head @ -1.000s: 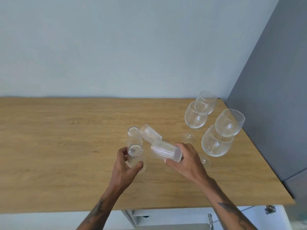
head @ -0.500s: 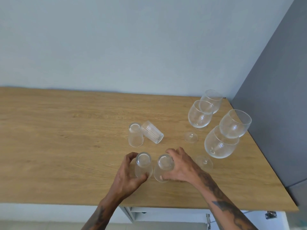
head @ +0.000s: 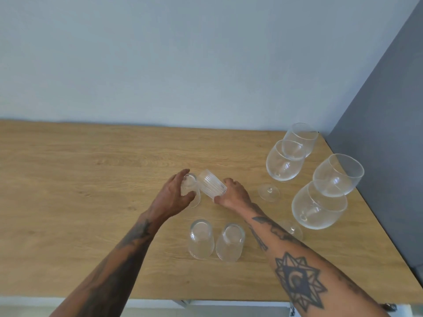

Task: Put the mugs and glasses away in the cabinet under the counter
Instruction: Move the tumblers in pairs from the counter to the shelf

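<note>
On the wooden surface (head: 68,179), mid-board, we are at the gathering step: our left hand (head: 174,197) wraps an upside-down tumbler (head: 191,191), our right hand (head: 235,196) pinches the rim end of a tilted ribbed tumbler (head: 211,185) leaning on it. Both grips sit narrow, closed on glass; next we judge a lift clear of two nearer tumblers (head: 215,242) and wine glasses (head: 318,179), then down to the unseen cabinet
</note>
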A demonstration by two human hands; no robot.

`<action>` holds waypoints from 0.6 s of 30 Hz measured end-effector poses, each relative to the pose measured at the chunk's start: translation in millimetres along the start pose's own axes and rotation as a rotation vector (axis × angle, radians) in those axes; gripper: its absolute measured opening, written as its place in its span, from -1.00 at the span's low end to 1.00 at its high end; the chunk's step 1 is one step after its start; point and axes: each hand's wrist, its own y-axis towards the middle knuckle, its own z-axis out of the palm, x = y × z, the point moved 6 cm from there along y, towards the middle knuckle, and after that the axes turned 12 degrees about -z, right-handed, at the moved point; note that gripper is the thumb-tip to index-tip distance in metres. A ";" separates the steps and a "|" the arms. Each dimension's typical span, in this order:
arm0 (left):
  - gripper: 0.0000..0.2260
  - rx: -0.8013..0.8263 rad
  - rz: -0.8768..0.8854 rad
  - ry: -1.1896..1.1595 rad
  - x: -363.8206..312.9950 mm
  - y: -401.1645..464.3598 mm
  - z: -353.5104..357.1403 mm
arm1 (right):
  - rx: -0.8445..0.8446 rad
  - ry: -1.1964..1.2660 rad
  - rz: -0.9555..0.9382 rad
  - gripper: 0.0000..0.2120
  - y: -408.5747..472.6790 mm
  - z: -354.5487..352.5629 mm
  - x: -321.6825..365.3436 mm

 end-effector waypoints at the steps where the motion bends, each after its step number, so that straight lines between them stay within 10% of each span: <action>1: -0.34 -0.011 0.000 -0.019 0.5 -0.7 1.1 | -0.014 -0.016 -0.009 -0.32 0.1 2.6 -1.6; 8: -0.34 0.080 -0.010 0.006 0.5 -10.1 8.6 | -0.149 0.041 -0.127 -0.46 -26.3 -29.9 -1.8; 18: -0.38 0.246 -0.086 0.000 -12.2 -18.7 21.2 | 0.113 -0.233 -0.217 -0.29 -47.4 -40.9 21.3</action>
